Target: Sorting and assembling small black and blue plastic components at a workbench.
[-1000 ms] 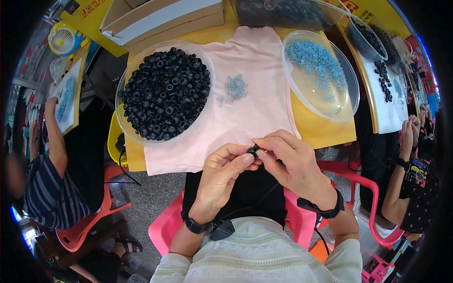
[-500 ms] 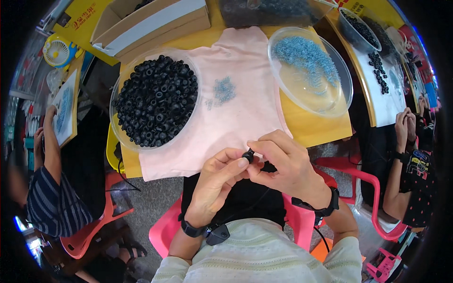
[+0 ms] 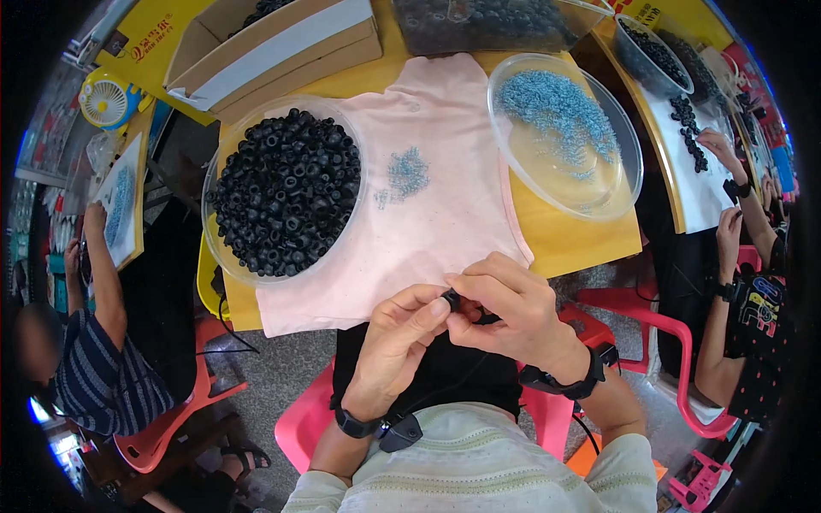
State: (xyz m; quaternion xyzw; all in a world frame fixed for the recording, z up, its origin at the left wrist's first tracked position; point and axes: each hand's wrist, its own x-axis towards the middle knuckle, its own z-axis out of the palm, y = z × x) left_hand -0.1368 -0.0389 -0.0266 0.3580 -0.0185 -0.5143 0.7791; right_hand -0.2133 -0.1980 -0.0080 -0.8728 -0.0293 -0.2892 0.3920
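Note:
A small black plastic piece (image 3: 451,298) is pinched between the thumbs and fingertips of both my hands, just off the near edge of the table. My left hand (image 3: 398,333) holds it from the left, thumb along its side. From the right, the curled fingers of my right hand (image 3: 506,309) close on the same piece and partly hide it. A pink shirt (image 3: 445,222) lies flat on the table beyond my hands. On it rests a small heap of tiny light-blue coil-like bits (image 3: 407,173). Many hollow black pieces (image 3: 286,188) fill a round clear tub (image 3: 208,235) at the left.
At the right, a clear oval tray (image 3: 631,184) holds more light-blue bits (image 3: 556,107). A cardboard box (image 3: 282,60) and a clear bin (image 3: 487,24) of black pieces stand at the back. Co-workers' hands (image 3: 723,150) work at side tables. A yellow fan (image 3: 104,101) stands far left.
Both my hands still pinch the black piece, with slight finger movement. A co-worker's hand on the right has reached forward to a row of black pieces. The whole view has shifted slightly.

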